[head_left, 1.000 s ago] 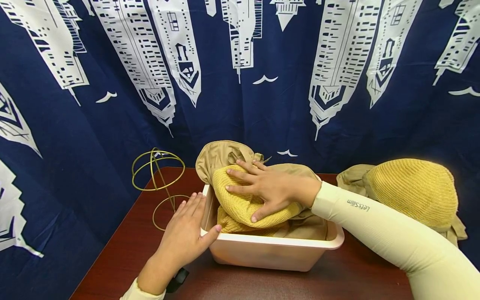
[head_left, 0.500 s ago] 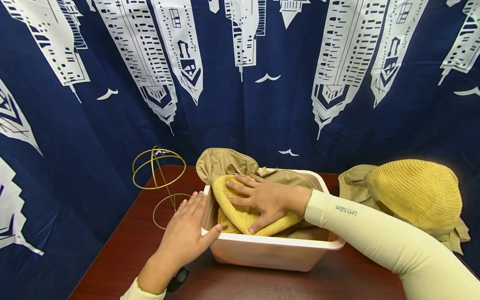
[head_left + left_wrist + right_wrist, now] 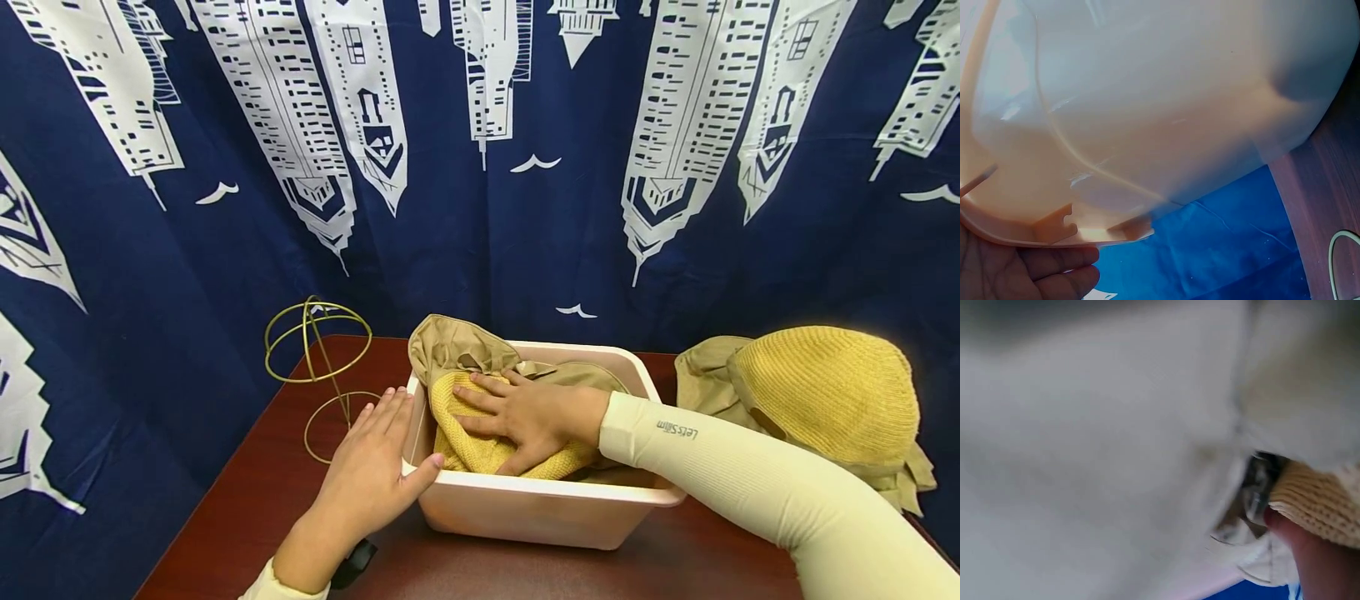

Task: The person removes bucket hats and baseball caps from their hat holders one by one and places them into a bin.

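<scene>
Pressing flat, the right hand (image 3: pixel 534 414) pushes a yellow hat (image 3: pixel 480 446) into the bin (image 3: pixel 525 508).

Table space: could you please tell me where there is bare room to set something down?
Bare wood lies on the table left of the tub, in front of the wire stand, and along the near edge before the tub. It is crowded inside the tub, under the right hand, and at the right by the yellow hat.
</scene>
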The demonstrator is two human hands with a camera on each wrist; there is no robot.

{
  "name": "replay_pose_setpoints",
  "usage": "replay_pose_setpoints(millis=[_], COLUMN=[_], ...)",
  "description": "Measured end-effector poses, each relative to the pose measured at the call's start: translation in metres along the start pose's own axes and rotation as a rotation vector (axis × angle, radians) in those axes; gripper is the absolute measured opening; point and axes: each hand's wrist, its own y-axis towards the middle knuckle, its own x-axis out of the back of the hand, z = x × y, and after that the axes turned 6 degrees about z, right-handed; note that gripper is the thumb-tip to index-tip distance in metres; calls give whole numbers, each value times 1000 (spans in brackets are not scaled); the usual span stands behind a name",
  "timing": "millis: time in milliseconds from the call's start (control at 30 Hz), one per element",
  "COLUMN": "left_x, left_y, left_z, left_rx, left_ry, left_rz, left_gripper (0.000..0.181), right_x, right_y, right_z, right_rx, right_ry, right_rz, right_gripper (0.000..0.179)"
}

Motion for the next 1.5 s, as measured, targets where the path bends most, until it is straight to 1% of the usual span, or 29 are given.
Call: replay_pose_setpoints(millis=[100, 233, 300, 400, 467, 500, 533, 667, 767, 867, 933, 1000, 1067, 1233, 1400, 1500], left_x=[0, 1, 1, 1, 0, 0, -1, -2, -2, -2, -2, -1, 0, 1, 0, 0], left_y=[0, 1, 2, 2, 2, 2, 2, 2, 1, 1, 0, 0, 1, 2, 1, 0], left_z=[1, 2, 2, 3, 3, 4, 4, 3, 3, 3, 3, 3, 2, 1, 1, 1], left_rx=[-1, -4, -7, -11, -11, -12, -12, -8, -4, -4, -4, -6, -10, -10, -8, -5], left_ry=[5, 6, 10, 12, 13, 11, 9, 0, -3, 0, 2, 3, 7, 6, -3, -3], left_rz=[2, 6, 7, 2, -2, -4, -4, 2, 6, 8, 11, 13, 10, -3, 2, -1], left_gripper=[82, 83, 83, 83, 83, 83, 83, 83, 84, 84, 84, 84, 84, 82, 81, 81], right_x=[11, 39, 56, 79, 92, 96, 100, 108, 108, 106, 102, 98, 93, 79, 59, 46], right_y=[-7, -23, -30, -33, -29, -26, -21, 5, 27, 44, 50, 51, 46, 27, 8, 1], right_z=[-1, -4, -9, -19, -27, -31, -35, -45, -48, -50, -51, -52, -54, -52, -46, -44], right_rx=[7, 18, 28, 40, 42, 40, 34, 5, -7, 1, 7, 15, 19, 32, 43, 31], right_ry=[-4, 25, 29, 33, 40, 47, 58, 93, 113, 150, 179, 199, 208, 209, 182, 175], right_rz=[-23, -68, -138, -276, -346, -364, -375, -364, -345, -317, -298, -279, -255, -190, -177, -166], right_gripper=[89, 85, 81, 72, 69, 69, 69, 76, 80, 80, 79, 79, 80, 86, 89, 90])
